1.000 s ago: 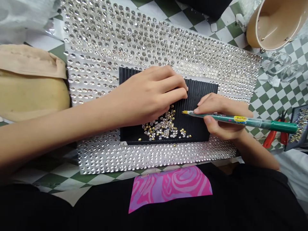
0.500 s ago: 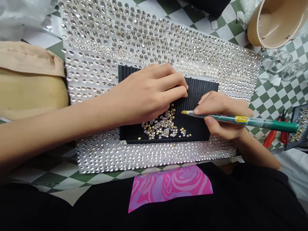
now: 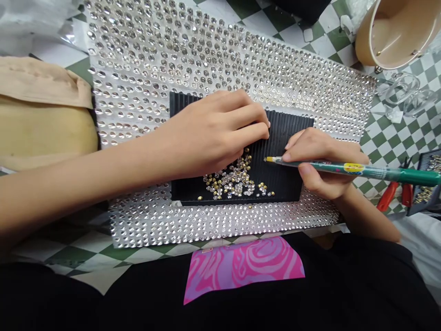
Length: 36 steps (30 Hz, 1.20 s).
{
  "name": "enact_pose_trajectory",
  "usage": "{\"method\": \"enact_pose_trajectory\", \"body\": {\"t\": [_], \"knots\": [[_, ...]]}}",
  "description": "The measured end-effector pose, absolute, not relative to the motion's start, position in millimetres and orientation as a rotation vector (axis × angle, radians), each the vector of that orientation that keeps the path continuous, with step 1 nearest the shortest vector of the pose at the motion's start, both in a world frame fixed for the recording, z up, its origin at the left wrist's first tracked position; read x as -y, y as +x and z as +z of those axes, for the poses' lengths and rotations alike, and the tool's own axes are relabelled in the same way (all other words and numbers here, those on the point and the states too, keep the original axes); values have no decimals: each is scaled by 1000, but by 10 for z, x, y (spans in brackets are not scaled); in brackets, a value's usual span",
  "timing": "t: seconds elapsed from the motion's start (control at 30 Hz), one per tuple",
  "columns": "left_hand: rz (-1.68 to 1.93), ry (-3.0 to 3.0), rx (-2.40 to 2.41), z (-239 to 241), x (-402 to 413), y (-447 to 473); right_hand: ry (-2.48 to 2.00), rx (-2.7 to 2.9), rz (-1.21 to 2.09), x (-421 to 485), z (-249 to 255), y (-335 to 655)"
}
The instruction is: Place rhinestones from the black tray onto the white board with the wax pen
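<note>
A black ridged tray (image 3: 282, 133) lies on a large sheet covered in rows of rhinestones (image 3: 179, 59). A heap of loose gold and clear rhinestones (image 3: 234, 181) sits in the tray's lower middle. My left hand (image 3: 213, 133) rests on the tray with fingers curled together, their tips pressed to the ridges above the heap; whether they pinch a stone is hidden. My right hand (image 3: 320, 163) grips a green picker pen (image 3: 372, 171), whose yellow tip points left just above the tray, right of the heap.
A pink swirled card (image 3: 244, 266) lies on my black lap. A tan padded form (image 3: 41, 119) sits at the left. A beige bowl (image 3: 396, 32), clear rings (image 3: 406, 94), red pliers (image 3: 389, 195) and another tray of stones (image 3: 430, 179) stand at the right on checkered cloth.
My right hand and the pen have shifted slightly to the right, drawing the tip a little away from the heap. My left hand has stayed put.
</note>
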<state>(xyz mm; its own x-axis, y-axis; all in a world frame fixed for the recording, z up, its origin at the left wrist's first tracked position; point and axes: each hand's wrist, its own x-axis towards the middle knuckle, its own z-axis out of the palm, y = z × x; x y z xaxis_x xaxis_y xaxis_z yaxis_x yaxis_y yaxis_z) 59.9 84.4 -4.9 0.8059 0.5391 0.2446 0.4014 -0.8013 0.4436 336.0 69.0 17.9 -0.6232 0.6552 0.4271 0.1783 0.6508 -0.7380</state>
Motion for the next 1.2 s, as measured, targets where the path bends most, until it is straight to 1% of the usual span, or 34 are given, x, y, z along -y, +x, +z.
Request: {"method": "enact_pose_trajectory", "body": {"t": [0.23, 0.37, 0.57, 0.7, 0.8, 1.07, 1.2], "knots": [[535, 2547, -694, -65, -840, 596, -630, 2153, 805, -699, 167, 3343], [569, 2553, -690, -58, -841, 602, -638, 2148, 822, -702, 169, 3353], [500, 2640, -688, -41, -845, 601, -601, 2151, 796, -717, 160, 3348], [518, 2639, -681, -48, -835, 593, -668, 2069, 853, -703, 151, 3362], [545, 2654, -678, -59, -831, 588, -704, 2022, 827, -700, 172, 3375], [545, 2544, -684, -75, -840, 568, -597, 2167, 801, -726, 190, 3356], [559, 2606, -680, -74, -835, 587, -609, 2220, 755, -731, 168, 3355]]}}
